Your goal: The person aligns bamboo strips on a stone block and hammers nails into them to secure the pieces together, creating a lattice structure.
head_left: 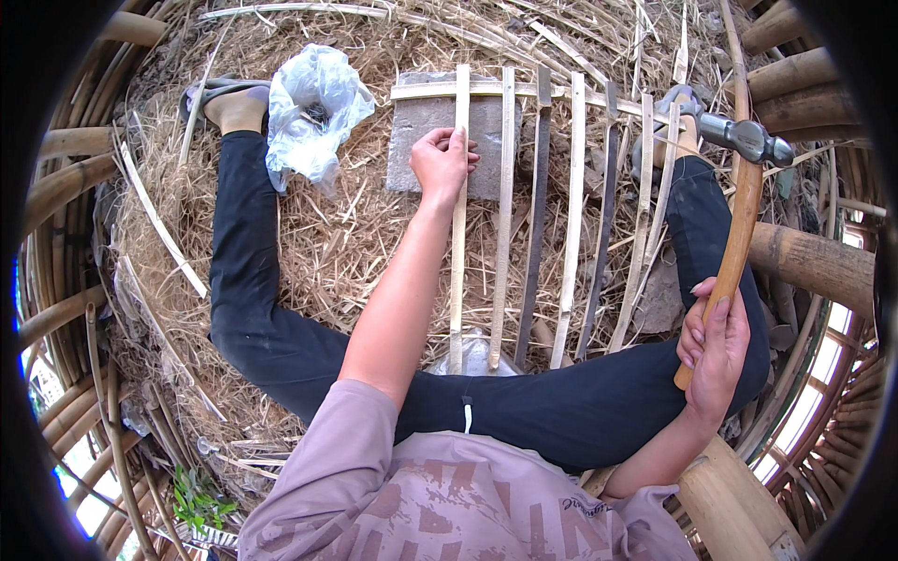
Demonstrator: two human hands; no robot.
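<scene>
My left hand (441, 161) presses down on the leftmost upright bamboo strip (458, 262), where it crosses a horizontal strip (486, 90) over a grey stone block (421, 140). Several more bamboo slats (572, 234) lie side by side to the right, running toward my lap. My right hand (716, 348) grips the wooden handle of a hammer (744, 201), raised at the right, its metal head (748, 138) pointing up and away from the slats.
A crumpled clear plastic bag (313, 107) lies on the straw (327, 252) beside my left foot (238, 107). My legs in dark trousers (253, 309) frame the work. Thick bamboo poles (814, 262) ring the spot on both sides.
</scene>
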